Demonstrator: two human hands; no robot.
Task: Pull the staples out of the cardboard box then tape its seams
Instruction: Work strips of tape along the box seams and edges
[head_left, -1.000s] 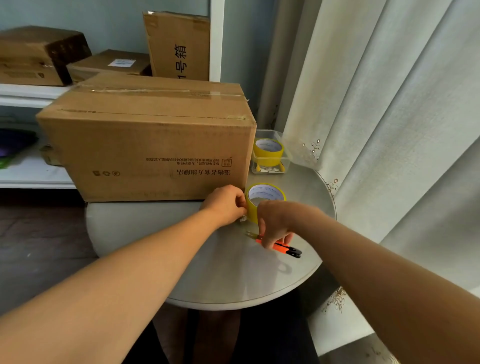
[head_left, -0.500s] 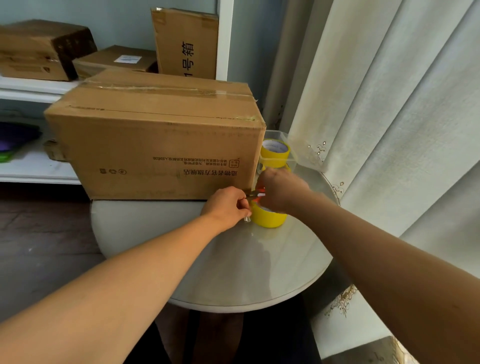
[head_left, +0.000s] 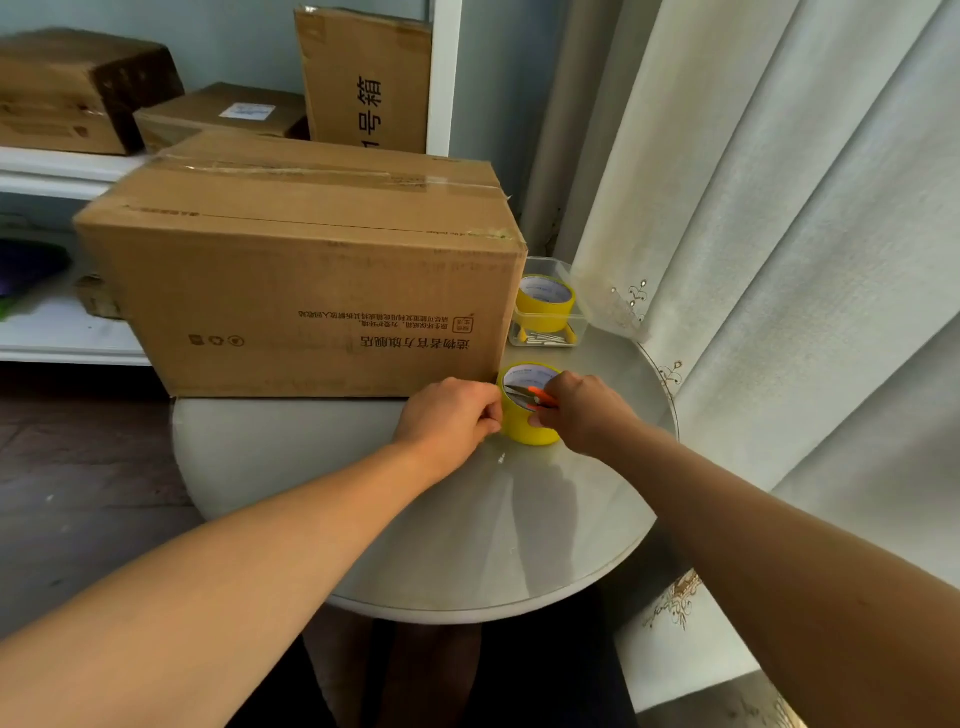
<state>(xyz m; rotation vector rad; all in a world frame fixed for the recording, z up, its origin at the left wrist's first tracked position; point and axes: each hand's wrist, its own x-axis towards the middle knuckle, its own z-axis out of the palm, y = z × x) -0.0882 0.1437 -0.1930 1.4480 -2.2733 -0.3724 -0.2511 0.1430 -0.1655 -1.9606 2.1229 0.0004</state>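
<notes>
A: Which step is this?

B: Taping, I'd judge. The cardboard box (head_left: 311, 291) sits at the left of the round table (head_left: 467, 545), its top seam under clear, glossy tape; I can see no staples from here. Just right of the box's near corner the left hand (head_left: 449, 418) has its fingers curled and pinched at the side of the yellow tape roll (head_left: 527, 415), likely on the free end, though the strip is too thin to make out

A: And the right?

B: The right hand (head_left: 584, 413) grips small orange-handled snips (head_left: 530, 396), the metal blades lying over the roll's open core

A: Next move?

B: Probably the left keeps the strip taut while the blades close across it cleanly

A: Materials?

B: Matte corrugated board, sharp-edged; a smooth, hollow ring of tape standing flat on the sheeny table. Behind it a clear plastic tub (head_left: 550, 312) holds a second yellow roll (head_left: 545, 301). Furthest right hangs a pale, softly folded curtain (head_left: 779, 260)
</notes>
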